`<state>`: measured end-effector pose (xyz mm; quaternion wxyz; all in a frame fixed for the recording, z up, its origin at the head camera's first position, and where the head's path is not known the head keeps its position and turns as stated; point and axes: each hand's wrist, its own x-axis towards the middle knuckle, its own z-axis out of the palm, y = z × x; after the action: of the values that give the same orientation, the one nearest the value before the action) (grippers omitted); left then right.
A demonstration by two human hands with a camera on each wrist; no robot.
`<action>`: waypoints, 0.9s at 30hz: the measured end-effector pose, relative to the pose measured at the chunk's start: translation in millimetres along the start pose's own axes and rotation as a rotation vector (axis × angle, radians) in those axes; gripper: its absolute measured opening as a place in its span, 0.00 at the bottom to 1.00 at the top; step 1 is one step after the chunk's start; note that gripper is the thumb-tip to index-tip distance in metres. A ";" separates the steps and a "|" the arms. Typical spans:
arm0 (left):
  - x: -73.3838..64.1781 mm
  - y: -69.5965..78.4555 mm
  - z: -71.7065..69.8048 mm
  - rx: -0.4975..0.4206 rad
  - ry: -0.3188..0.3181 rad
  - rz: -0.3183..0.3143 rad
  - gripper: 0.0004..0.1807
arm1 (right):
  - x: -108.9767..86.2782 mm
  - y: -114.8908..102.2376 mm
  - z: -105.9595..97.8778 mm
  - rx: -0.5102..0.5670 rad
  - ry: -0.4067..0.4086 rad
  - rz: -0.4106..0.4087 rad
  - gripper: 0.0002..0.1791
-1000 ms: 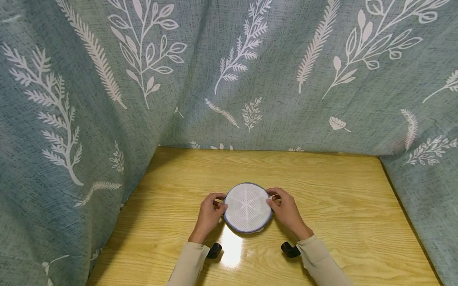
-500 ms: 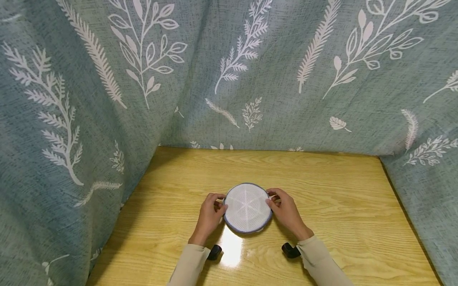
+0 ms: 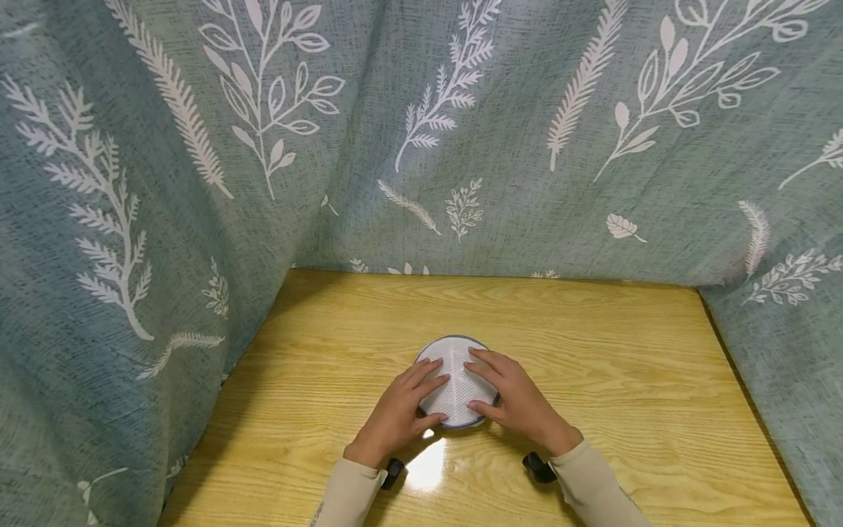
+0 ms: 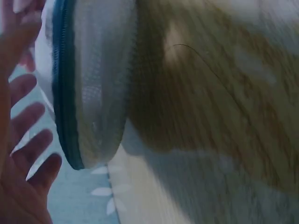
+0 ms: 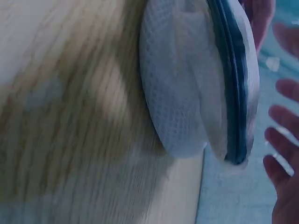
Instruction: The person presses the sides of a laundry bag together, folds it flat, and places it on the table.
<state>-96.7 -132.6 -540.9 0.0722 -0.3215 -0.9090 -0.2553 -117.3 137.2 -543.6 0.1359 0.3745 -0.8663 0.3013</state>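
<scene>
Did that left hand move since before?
Yes. Against the table, the left hand moved right, from the side of the white mesh case to over its top.

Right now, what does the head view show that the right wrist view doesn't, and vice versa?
Head only: the two beige sleeves and the black wrist-worn devices.
Right wrist only: the lower mesh wall beneath the blue band.
Both: the round mesh item with its blue band, the right hand, the wood-grain tabletop and the blue-green curtain.
</scene>
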 end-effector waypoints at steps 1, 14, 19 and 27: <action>-0.6 0.1 -0.1 0.004 -0.025 0.006 0.38 | 0.4 -1.4 0.7 -0.002 -0.019 -0.038 0.40; -0.7 -1.6 2.8 0.024 -0.174 -0.027 0.46 | -6.5 -4.3 14.8 -0.023 -0.187 -0.067 0.54; 0.0 -1.9 5.0 0.043 -0.197 -0.045 0.46 | -9.1 -2.2 18.6 -0.009 -0.211 -0.039 0.54; 3.8 -1.8 7.2 0.023 -0.210 -0.063 0.45 | -6.9 -3.3 16.8 0.006 -0.255 0.006 0.51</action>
<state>-100.6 -128.0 -546.8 -0.0280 -0.3168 -0.9241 -0.2117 -110.3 128.8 -558.6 0.0226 0.4076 -0.8768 0.2543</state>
